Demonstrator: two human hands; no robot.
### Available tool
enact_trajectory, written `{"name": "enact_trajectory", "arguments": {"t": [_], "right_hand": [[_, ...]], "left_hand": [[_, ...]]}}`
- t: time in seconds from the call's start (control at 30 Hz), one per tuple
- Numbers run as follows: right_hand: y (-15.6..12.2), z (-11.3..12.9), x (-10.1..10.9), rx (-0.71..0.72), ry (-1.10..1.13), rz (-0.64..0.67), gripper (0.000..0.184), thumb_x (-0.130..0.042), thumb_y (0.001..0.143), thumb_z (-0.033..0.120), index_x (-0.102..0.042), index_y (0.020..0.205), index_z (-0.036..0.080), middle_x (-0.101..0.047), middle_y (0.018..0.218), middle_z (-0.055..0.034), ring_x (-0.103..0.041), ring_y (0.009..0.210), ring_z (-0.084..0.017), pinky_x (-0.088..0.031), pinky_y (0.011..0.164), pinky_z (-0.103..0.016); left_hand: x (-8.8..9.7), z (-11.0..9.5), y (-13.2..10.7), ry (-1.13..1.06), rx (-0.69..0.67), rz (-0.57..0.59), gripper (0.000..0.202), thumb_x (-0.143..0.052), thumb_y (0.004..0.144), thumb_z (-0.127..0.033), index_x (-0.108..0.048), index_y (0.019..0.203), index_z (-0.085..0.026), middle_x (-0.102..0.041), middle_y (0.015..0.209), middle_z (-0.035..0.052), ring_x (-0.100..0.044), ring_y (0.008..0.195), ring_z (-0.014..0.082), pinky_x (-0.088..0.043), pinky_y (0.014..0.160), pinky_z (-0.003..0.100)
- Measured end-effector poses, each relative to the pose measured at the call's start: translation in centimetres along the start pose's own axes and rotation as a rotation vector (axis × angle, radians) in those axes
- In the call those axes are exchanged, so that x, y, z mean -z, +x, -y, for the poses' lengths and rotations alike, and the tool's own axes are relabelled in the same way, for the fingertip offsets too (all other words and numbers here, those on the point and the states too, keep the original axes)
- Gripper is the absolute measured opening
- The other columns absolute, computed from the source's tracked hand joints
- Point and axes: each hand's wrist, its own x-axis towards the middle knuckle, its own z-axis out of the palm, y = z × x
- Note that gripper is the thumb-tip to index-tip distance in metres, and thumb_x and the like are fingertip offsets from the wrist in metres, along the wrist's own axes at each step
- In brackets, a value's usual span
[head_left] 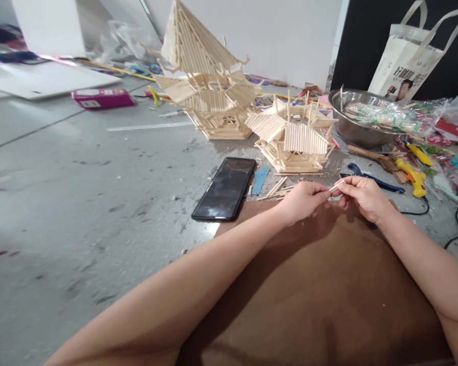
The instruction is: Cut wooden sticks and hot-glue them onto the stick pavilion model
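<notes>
At the left lies a purple box (pixel 104 99), its pale label patches too blurred to read. Next comes a tall stick tower (pixel 213 99), then a dark-screened phone (pixel 225 188). Before a lower stick structure (pixel 303 138), the left hand (pixel 305 202) pinches a short wooden stick (pixel 336 186) between thumb and fingers; the right hand (pixel 362 197), fingers curled, pinches it too. Farther right, a white tote bag (pixel 399 56) bears dark Chinese-looking characters, not clearly legible, above a small picture.
</notes>
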Motion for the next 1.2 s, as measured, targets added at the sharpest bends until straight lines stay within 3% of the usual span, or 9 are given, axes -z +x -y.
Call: {"name": "enact_trajectory", "arguments": {"t": [0.17, 0.47, 0.77, 0.83, 0.93, 1.0, 1.07, 1.13, 1.2], "right_hand": [[0.1, 0.2, 0.4, -0.007, 0.005, -0.076, 0.02, -0.066, 0.065, 0.032, -0.059, 0.071, 0.014, -0.066, 0.066, -0.0009, -0.053, 0.042, -0.005, -0.042, 0.04, -0.017], [-0.1, 0.2, 0.1, -0.013, 0.012, -0.105, 0.018, -0.064, 0.066, 0.03, -0.057, 0.068, 0.014, -0.066, 0.065, -0.001, -0.055, 0.042, -0.006, -0.042, 0.04, -0.016], [0.0, 0.7, 1.0, -0.019, -0.067, -0.123, 0.026, -0.066, 0.063, 0.038, -0.056, 0.068, 0.015, -0.064, 0.059, -0.0002, -0.052, 0.04, -0.006, -0.038, 0.038, -0.017], [0.1, 0.7, 1.3, -0.063, -0.205, -0.056, 0.029, -0.066, 0.062, 0.043, -0.056, 0.066, 0.016, -0.06, 0.051, 0.0016, -0.048, 0.036, -0.006, -0.033, 0.035, -0.017], [0.0, 0.6, 1.4, -0.164, -0.529, 0.185, 0.034, -0.062, 0.063, 0.049, -0.058, 0.067, 0.016, -0.057, 0.048, 0.0021, -0.042, 0.034, -0.005, -0.028, 0.035, -0.019], [-0.1, 0.7, 1.5, -0.13, -0.763, 0.249, 0.037, -0.054, 0.068, 0.054, -0.06, 0.071, 0.017, -0.058, 0.051, 0.0009, -0.044, 0.038, -0.007, -0.03, 0.038, -0.021], [-0.3, 1.1, 1.9, -0.013, -1.027, 0.131, 0.04, -0.046, 0.073, 0.056, -0.061, 0.076, 0.019, -0.061, 0.058, -0.0013, -0.051, 0.048, -0.011, -0.034, 0.045, -0.023], [-0.4, 1.7, 2.6, 0.077, -1.332, -0.096, 0.04, -0.043, 0.075, 0.056, -0.061, 0.079, 0.02, -0.064, 0.069, -0.005, -0.057, 0.062, -0.017, -0.036, 0.053, -0.027], [-0.4, 2.0, 3.3, 0.031, -1.606, -0.226, 0.043, -0.043, 0.073, 0.058, -0.061, 0.079, 0.019, -0.065, 0.08, -0.0095, -0.058, 0.073, -0.024, -0.037, 0.057, -0.031]], "left_hand": [[0.3, 0.0, 0.1, 0.081, -0.041, -0.032, 0.024, -0.042, 0.077, -0.024, -0.06, 0.089, -0.013, -0.06, 0.067, -0.001, -0.041, 0.038, 0.0034, -0.032, 0.04, 0.016], [0.0, 0.3, 0.2, 0.376, -0.195, -0.146, 0.025, -0.042, 0.079, -0.026, -0.063, 0.077, -0.013, -0.056, 0.057, -0.0013, -0.046, 0.051, 0.0089, -0.034, 0.051, 0.019], [0.2, 0.6, 0.2, 0.413, -0.24, -0.249, 0.026, -0.041, 0.081, -0.023, -0.056, 0.062, -0.014, -0.049, 0.051, -0.0031, -0.042, 0.049, 0.008, -0.032, 0.053, 0.02], [0.4, 0.5, 0.2, 0.385, -0.244, -0.286, 0.026, -0.041, 0.081, -0.024, -0.055, 0.061, -0.014, -0.05, 0.052, -0.0031, -0.042, 0.05, 0.0077, -0.034, 0.054, 0.019], [0.5, 0.5, 0.2, 0.334, -0.256, -0.307, 0.024, -0.04, 0.081, -0.023, -0.057, 0.067, -0.014, -0.052, 0.055, -0.0029, -0.044, 0.051, 0.0075, -0.035, 0.055, 0.019], [0.4, 0.6, 0.3, 0.302, -0.27, -0.314, 0.022, -0.04, 0.081, -0.023, -0.059, 0.075, -0.014, -0.054, 0.058, -0.0023, -0.045, 0.053, 0.0078, -0.037, 0.056, 0.019], [0.4, 0.7, 0.3, 0.292, -0.282, -0.349, 0.021, -0.041, 0.081, -0.024, -0.059, 0.079, -0.014, -0.054, 0.062, -0.0012, -0.047, 0.056, 0.0086, -0.038, 0.058, 0.02], [0.4, 0.7, 0.4, 0.3, -0.29, -0.395, 0.021, -0.041, 0.081, -0.023, -0.06, 0.078, -0.014, -0.054, 0.065, 0.0001, -0.048, 0.06, 0.0096, -0.039, 0.06, 0.021], [0.4, 0.7, 0.4, 0.301, -0.293, -0.433, 0.021, -0.041, 0.081, -0.022, -0.06, 0.077, -0.014, -0.054, 0.067, 0.0012, -0.048, 0.064, 0.0104, -0.039, 0.061, 0.021]]}}
